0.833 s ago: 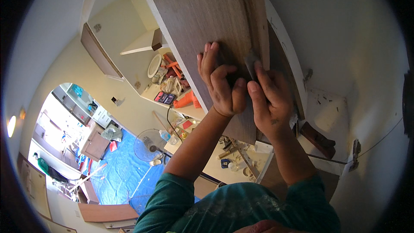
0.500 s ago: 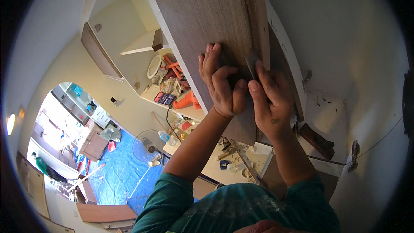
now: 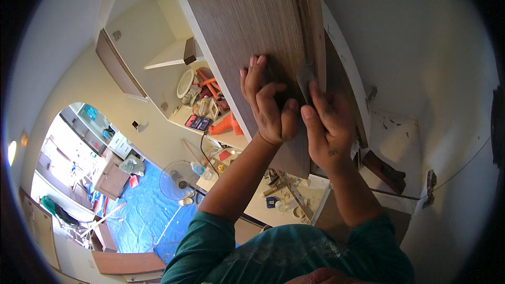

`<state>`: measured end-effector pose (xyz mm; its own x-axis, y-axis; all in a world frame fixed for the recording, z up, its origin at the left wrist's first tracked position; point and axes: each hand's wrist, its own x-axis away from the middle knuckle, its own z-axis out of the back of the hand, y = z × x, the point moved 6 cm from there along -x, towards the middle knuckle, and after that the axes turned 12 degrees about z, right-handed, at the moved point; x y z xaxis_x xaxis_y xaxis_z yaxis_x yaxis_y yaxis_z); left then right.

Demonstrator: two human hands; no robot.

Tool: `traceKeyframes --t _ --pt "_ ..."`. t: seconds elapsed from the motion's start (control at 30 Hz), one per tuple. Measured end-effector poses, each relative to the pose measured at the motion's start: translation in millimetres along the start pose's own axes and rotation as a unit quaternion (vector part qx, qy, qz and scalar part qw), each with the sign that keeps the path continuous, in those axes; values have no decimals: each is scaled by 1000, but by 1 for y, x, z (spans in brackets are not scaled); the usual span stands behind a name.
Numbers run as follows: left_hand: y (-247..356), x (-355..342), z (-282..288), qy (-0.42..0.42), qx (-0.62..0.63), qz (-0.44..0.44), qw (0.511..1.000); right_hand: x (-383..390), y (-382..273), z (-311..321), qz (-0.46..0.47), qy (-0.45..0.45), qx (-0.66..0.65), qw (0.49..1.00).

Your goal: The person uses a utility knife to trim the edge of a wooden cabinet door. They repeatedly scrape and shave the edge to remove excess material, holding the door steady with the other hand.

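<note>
A brown wood-grain panel (image 3: pixel 247 16) with a raised strip along its right edge stands in front of me. My right hand (image 3: pixel 330 126) is closed in a pinch, thumb and fingers on a small dark putty knife (image 3: pixel 304 80). Its flat blade lies against the panel beside the edge strip; its handle is hidden in my grip. To its left, my left hand (image 3: pixel 268 102) rests on the panel with fingers apart, some extended and the index bent. A dark patch under that hand looks like shadow, and nothing shows in its grasp.
A shelf at left holds an orange power tool (image 3: pixel 226 124), a phone (image 3: pixel 198 122) and a white tub lid (image 3: pixel 186 83). Below are a clear-bladed fan (image 3: pixel 178 180), a cluttered worktop with a blue tape measure (image 3: pixel 271 202), and a blue floor sheet (image 3: pixel 131 221). A brown offcut (image 3: pixel 386 171) lies right.
My right hand has slid slightly down along the edge strip, and more of the putty knife's blade shows. The left hand stays nearly in place on the panel. The view has shifted a little.
</note>
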<state>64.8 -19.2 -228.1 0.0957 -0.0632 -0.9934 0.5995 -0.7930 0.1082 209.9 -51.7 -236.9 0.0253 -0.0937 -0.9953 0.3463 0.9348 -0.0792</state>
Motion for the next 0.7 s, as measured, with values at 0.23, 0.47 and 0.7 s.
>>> traceKeyframes --t 0.23,0.47,0.7 --pt "-2 2 -1 6 6 1 1000 -11 -1 0 4 35 8 999" --pt "-2 3 -1 11 12 2 1000 -17 -2 -3 -4 42 3 999" --pt "-3 2 2 10 19 0 1000 -11 -7 -2 -9 17 16 1000"
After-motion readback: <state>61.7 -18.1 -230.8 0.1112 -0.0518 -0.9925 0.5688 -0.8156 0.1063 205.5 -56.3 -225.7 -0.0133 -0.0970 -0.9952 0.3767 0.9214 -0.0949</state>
